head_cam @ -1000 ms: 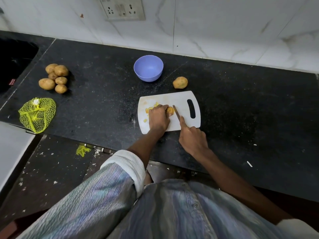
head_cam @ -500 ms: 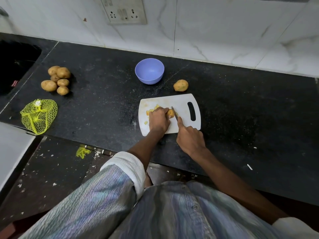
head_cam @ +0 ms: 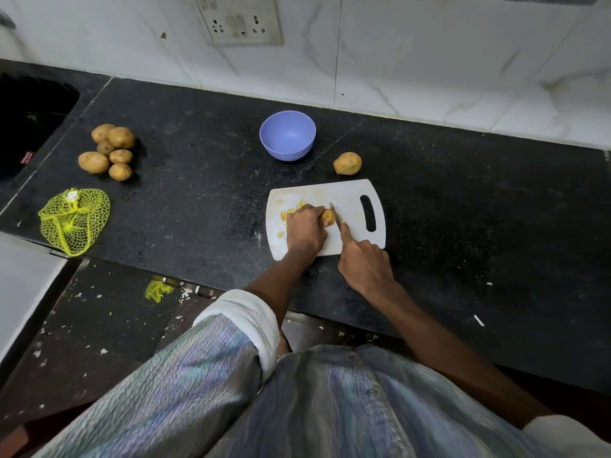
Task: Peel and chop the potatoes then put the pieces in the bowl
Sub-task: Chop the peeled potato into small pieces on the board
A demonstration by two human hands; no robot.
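Potato piece (head_cam: 328, 217) on white cutting board (head_cam: 350, 196), left hand (head_cam: 305, 231) gripping it, right hand (head_cam: 362, 262) gripping knife (head_cam: 334, 217) blade against it. Purple bowl (head_cam: 287, 135) behind board, whole potato (head_cam: 347, 163) beside; potato pile (head_cam: 107, 152), yellow net bag (head_cam: 74, 219) far left.

No readable text, as far as visible

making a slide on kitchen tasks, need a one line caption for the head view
Left hand steadies a potato piece on the white cutting board while the right hand slices it with a knife.
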